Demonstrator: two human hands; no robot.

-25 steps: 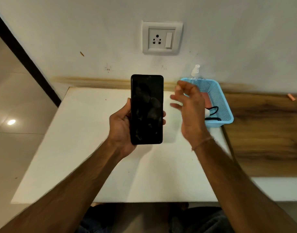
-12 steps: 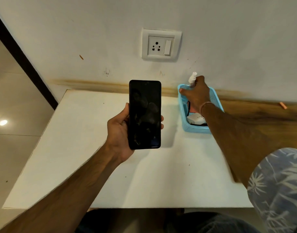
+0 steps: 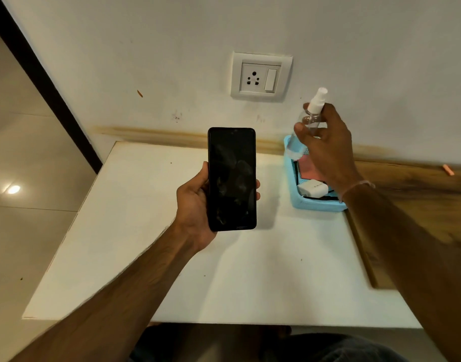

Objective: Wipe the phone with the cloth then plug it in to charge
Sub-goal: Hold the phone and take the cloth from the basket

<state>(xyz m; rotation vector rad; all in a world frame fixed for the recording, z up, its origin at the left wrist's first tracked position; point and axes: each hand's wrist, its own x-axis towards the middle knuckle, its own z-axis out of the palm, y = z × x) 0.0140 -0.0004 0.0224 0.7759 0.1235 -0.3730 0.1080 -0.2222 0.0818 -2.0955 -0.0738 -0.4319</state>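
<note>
My left hand (image 3: pixel 195 202) holds a black phone (image 3: pixel 232 178) upright over the white table, its dark screen smudged with fingerprints. My right hand (image 3: pixel 328 142) grips a clear spray bottle (image 3: pixel 309 121) with a white nozzle, lifted above the blue basket (image 3: pixel 315 206). Inside the basket lie a pink cloth (image 3: pixel 309 169), a white charger (image 3: pixel 313 188) and a black cable, partly hidden by my right wrist. A wall socket (image 3: pixel 260 77) with a switch is on the wall above the table.
The white table (image 3: pixel 151 244) ends at a left edge over a tiled floor. A wooden surface (image 3: pixel 417 205) adjoins it on the right. My lap shows below the front edge.
My right hand reached into the basket, took hold of the spray bottle and lifted it up. The left hand kept the phone nearly still.
</note>
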